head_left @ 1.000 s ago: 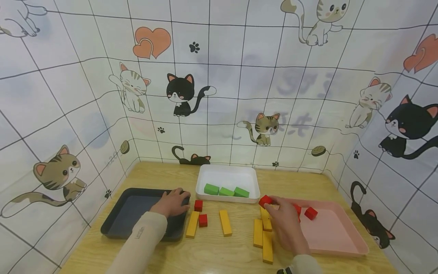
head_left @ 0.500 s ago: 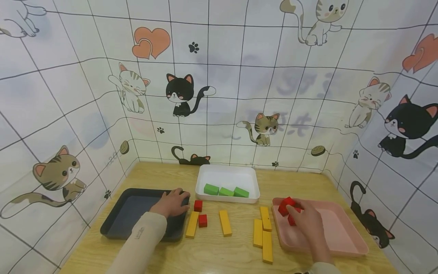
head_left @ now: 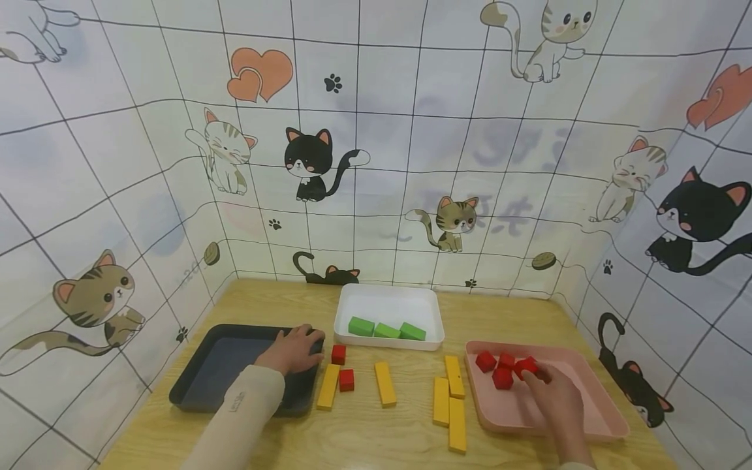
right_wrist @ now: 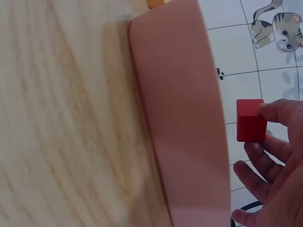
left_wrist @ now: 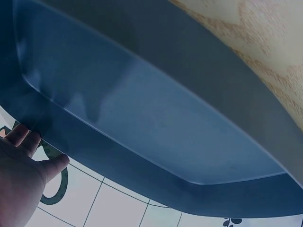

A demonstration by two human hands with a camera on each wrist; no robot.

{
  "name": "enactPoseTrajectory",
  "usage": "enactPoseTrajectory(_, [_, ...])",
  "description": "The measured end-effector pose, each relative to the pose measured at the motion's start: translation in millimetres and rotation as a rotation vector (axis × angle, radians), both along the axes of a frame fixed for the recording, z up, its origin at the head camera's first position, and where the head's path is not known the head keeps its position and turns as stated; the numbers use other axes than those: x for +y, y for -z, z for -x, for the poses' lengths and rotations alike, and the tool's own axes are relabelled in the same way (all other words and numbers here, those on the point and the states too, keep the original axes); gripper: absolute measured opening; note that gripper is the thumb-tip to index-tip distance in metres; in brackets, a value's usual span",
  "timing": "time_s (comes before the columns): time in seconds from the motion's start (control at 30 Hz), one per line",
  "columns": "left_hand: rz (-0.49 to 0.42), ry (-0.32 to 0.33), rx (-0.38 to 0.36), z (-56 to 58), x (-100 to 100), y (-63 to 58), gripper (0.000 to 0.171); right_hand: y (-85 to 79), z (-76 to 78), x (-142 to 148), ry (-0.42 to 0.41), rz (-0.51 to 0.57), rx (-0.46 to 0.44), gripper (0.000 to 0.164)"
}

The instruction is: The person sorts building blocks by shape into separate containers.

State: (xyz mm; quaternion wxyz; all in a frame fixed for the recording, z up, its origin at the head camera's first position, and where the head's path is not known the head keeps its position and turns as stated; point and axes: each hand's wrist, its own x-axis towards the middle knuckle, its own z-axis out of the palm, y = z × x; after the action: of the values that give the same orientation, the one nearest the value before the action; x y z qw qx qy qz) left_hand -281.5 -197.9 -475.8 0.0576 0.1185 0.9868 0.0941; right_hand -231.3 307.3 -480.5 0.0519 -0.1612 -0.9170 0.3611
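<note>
My right hand (head_left: pixel 555 398) is over the pink tray (head_left: pixel 605 418), pinching a red block (right_wrist: pixel 251 120) between thumb and fingers. Three more red blocks (head_left: pixel 502 378) lie together in that tray, just left of the held one. On the left, my left hand (head_left: pixel 292 350) rests on the right rim of the dark tray (head_left: pixel 194 385), its fingers loosely spread. The left wrist view shows these fingertips (left_wrist: pixel 33 140) at the rim, with the thumb apart from them. Nothing is held in that hand.
Between the trays lie two red blocks (head_left: pixel 346 380) and several yellow bars (head_left: pixel 384 384). Three of those bars are grouped near the pink tray's left side. A white tray (head_left: pixel 390 301) with three green blocks (head_left: pixel 388 331) stands at the back, before the cat-print wall (head_left: pixel 388 163).
My right hand has carried the red block rightward from above the yellow bars, past the other red blocks in the pink tray. My left hand has stayed on the dark tray's rim.
</note>
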Motion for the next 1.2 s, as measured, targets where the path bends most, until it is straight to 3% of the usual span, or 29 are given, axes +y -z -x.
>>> enactPoseTrajectory(0.2, [-0.006, 0.010, 0.003, -0.6, 0, 0.1, 0.047, 8.0, -2.5, 4, 0.059, 0.000, -0.039, 0.056])
enactPoseTrajectory(0.53, [-0.009, 0.011, -0.002, 0.3, 1, 0.6, 0.048, 15.8, 1.1, 2, 0.061, -0.045, -0.086, 0.060])
enactPoseTrajectory(0.87, [-0.002, 0.003, -0.001, 1.0, 1, 1.0, 0.048, 12.6, 4.0, -2, -0.001, -0.003, -0.077, 0.062])
enactPoseTrajectory(1.2, [0.015, -0.014, -0.011, -0.2, 1, 1.9, 0.048, 10.6, 7.5, -14, -0.016, -0.010, 0.015, 0.057])
